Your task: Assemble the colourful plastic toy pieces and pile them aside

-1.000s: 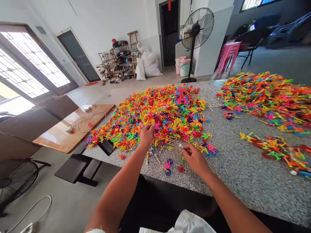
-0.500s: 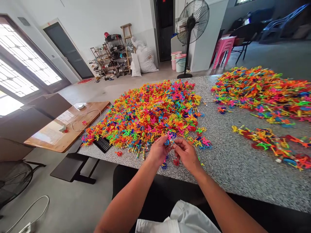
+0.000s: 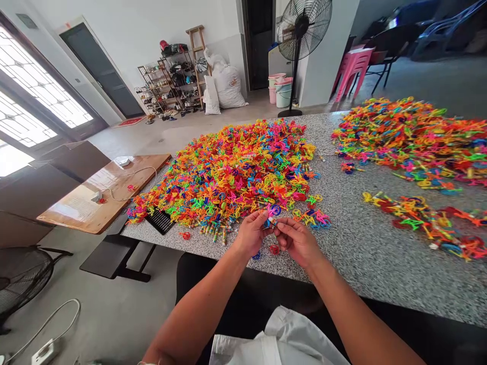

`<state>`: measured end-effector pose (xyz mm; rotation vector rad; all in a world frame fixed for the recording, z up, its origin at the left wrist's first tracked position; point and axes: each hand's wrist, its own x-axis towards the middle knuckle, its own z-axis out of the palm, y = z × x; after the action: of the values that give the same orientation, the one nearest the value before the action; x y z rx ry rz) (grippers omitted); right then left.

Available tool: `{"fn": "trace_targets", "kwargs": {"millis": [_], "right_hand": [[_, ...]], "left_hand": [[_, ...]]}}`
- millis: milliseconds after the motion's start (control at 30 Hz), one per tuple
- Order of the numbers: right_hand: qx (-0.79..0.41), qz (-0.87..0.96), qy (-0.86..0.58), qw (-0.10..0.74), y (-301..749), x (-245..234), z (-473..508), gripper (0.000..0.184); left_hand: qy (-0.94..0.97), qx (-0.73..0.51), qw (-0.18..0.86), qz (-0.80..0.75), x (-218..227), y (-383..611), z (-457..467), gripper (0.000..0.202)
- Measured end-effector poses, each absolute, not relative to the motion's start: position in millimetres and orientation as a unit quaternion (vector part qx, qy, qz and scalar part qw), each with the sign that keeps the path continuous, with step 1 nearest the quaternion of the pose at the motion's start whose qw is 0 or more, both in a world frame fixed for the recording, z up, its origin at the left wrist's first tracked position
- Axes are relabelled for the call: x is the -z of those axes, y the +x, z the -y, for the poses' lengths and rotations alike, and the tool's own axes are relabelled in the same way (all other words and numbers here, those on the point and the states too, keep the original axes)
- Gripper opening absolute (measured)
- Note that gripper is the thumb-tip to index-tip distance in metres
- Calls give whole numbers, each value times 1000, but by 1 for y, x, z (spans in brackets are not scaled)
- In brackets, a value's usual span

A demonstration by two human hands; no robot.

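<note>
My left hand is closed on a small bundle of colourful plastic pieces, with pink and dark blue loops showing above the fingers. Close beside it, my right hand pinches the lower end of the same bundle, where a small pale part shows between the fingertips. Exactly what the right fingers grip is too small to make out. Below the hands, a red plastic piece and a blue plastic piece lie at the table's front edge. Just beyond the hands spreads a large pile of bright plastic pieces.
A second pile and a loose row of pieces lie on the right of the speckled stone table. A black slotted tray sits under the pile's left edge. Beyond stand a fan and a wooden board.
Both hands stay together at the bundle, with the right fingers shifting slightly at its lower end. The whole view has tilted a little.
</note>
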<state>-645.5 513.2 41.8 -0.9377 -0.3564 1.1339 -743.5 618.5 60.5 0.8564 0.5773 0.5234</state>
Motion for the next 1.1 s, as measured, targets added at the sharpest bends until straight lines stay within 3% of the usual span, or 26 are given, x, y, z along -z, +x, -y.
{"fn": "trace_targets", "kwargs": {"millis": [167, 433, 667, 733, 867, 967, 1100], "right_hand": [[-474, 194, -443, 736, -647, -42, -508, 31], [-376, 226, -510, 739, -656, -33, -502, 29], [-323, 96, -589, 735, -600, -20, -478, 33], [-242, 10, -597, 765, -556, -13, -459, 32], [-96, -107, -556, 819, -486, -2, -433, 22], [-88, -32, -679, 728, -478, 8, -440, 19], [-67, 207, -869, 443, -507, 21, -466, 17]], "left_hand": [[483, -302, 769, -290, -61, -742, -609, 43], [657, -365, 575, -324, -49, -740, -594, 33], [617, -262, 676, -305, -23, -734, -608, 44], [642, -249, 646, -329, -19, -736, -621, 48], [786, -192, 483, -335, -11, -734, -629, 25], [905, -128, 321, -248, -7, -722, -613, 28], [968, -65, 164, -180, -4, -710, -602, 29]]}}
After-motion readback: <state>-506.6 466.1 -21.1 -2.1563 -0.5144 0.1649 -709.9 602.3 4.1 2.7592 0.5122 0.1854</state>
